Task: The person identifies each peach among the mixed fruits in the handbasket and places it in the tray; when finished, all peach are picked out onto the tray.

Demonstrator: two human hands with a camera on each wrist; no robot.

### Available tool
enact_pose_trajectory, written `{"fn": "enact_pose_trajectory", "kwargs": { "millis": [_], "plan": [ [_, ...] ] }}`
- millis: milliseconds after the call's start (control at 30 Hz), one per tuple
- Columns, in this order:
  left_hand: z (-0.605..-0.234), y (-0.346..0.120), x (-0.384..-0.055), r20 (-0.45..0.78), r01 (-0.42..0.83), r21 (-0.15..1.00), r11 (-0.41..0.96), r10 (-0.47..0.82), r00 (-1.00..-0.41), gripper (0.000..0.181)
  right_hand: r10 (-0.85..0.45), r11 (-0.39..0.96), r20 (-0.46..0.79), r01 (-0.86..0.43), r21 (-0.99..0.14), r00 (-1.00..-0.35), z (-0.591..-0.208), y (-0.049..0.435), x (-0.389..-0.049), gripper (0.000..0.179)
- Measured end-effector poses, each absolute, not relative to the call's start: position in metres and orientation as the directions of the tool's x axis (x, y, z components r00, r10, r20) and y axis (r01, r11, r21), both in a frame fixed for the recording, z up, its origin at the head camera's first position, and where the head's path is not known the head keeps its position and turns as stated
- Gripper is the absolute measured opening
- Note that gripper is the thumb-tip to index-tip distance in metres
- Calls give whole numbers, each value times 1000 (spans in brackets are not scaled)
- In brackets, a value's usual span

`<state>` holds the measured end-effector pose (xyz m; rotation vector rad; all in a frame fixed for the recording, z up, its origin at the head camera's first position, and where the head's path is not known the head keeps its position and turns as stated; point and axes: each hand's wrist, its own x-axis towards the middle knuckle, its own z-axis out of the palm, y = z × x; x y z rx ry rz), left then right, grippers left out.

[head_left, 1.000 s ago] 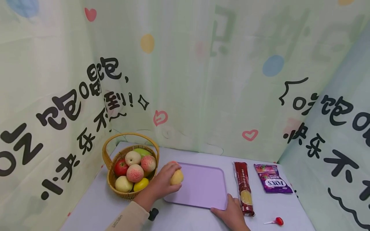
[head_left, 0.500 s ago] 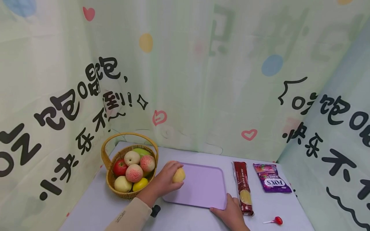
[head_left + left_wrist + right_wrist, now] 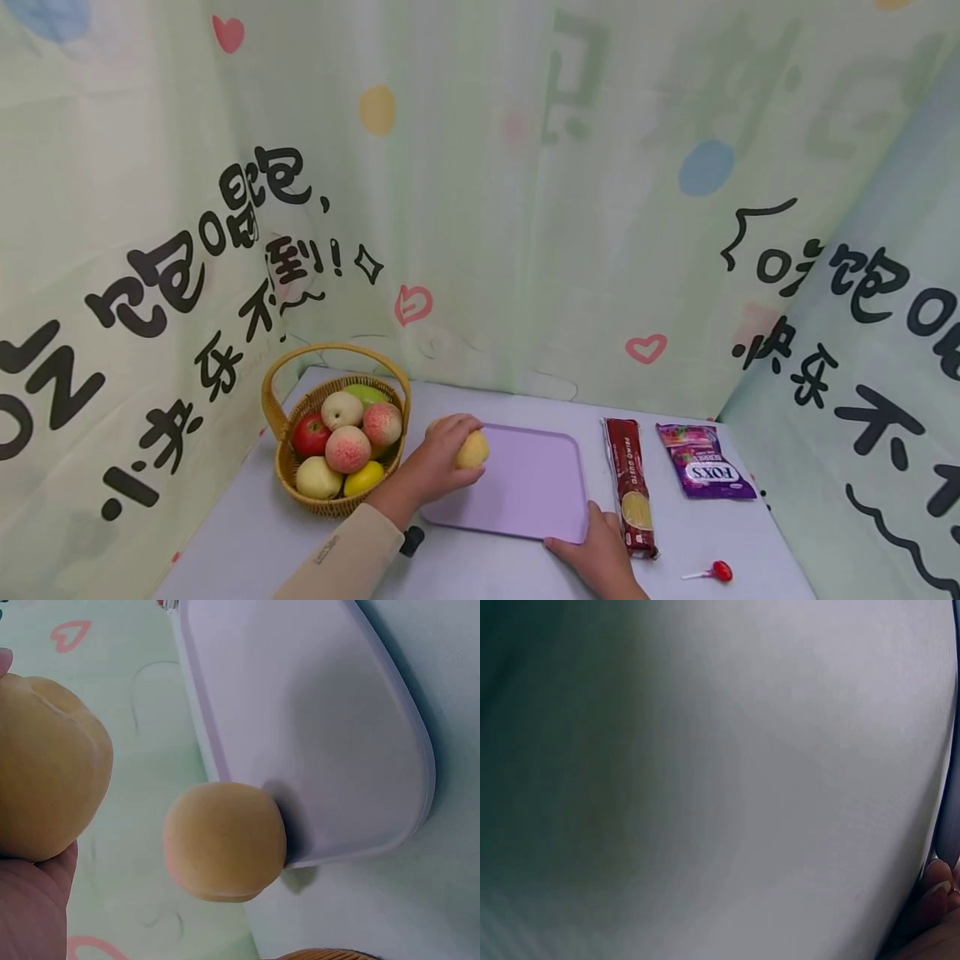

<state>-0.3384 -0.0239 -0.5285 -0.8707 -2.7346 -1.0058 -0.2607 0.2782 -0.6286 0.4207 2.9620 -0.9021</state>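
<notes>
My left hand (image 3: 450,458) holds a yellow peach (image 3: 473,449) over the left part of a lilac tray (image 3: 525,483). In the left wrist view the held peach (image 3: 52,769) is at the left edge, with fingers and palm partly visible. A second peach (image 3: 225,841) sits at the tray's far left corner; in the head view my hand mostly covers it. My right hand (image 3: 602,552) grips the tray's near right corner, thumb along the front edge. The right wrist view is mostly blurred, with a few fingertips (image 3: 936,889) against the tray edge.
Left of the tray stands a wicker basket (image 3: 281,487) with a tall handle, full of fruit. To the right lie a red spaghetti packet (image 3: 628,483), a purple Fox's candy bag (image 3: 705,462) and a red lollipop (image 3: 721,572). Printed curtains surround the table.
My left hand has shifted slightly to the right over the tray, carrying the peach. My right hand stays at the tray corner.
</notes>
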Motion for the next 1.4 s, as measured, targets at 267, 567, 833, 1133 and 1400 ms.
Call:
{"fn": "enact_pose_trajectory", "kwargs": {
  "millis": [267,567,833,1133,1400],
  "plan": [
    [-530,-20,-341,251,539,550,637,490,-835,61,256,786,-129,284,-549,-958,-627,277,-261,135],
    [-534,-13,-346,253,580,512,633,535,-806,60,256,781,-138,289,-553,-957,-627,279,-262,135],
    [-543,-6,-349,229,591,478,650,558,-798,60,261,776,-152,301,-554,-953,-627,279,-262,133],
    [-554,-1,-357,238,606,459,650,567,-789,63,258,778,-154,299,-552,-954,-628,278,-262,132],
    [-554,8,-360,222,629,415,657,597,-771,63,259,780,-160,304,-547,-953,-628,278,-264,134]
  ]
}}
